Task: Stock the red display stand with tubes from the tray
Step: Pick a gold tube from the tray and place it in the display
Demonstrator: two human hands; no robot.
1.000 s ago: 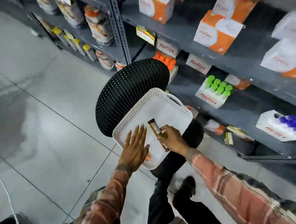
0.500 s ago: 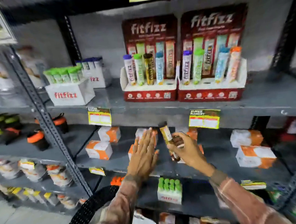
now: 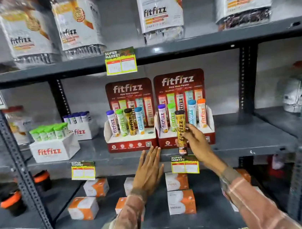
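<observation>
Both hands have risen from the lower shelf to the level of the two red stands since half a second ago, and the view has tilted up with them, so the tray is out of sight.

At far left sits a white box (image 3: 54,148) of green-capped tubes, with a second white box (image 3: 83,129) of blue-capped ones behind it; both stand clear of the work.

The left stand (image 3: 132,144) holds four tubes upright in its front row: purple, green, gold and blue caps. A slot at its right end looks empty.

The left hand (image 3: 148,172) is flat and open, fingers together, holding nothing. Its fingertips reach the shelf edge (image 3: 243,147) just below the join of the two stands, probably to steady the body or to be ready to brace a stand.

The right stand (image 3: 186,140) shows purple, green, blue and orange caps, with a gap in the middle where a dark-capped tube would match the printed backing.

The gold tube (image 3: 181,131) with its dark cap hangs upright in front of that gap, its lower end below the stand's front lip, so it is not yet seated. Held vertical, it can drop straight into a slot.

The right hand (image 3: 196,141) pinches the tube at mid-height from the right side, thumb and fingers closed around it, leaving the bottom free to enter first.
</observation>
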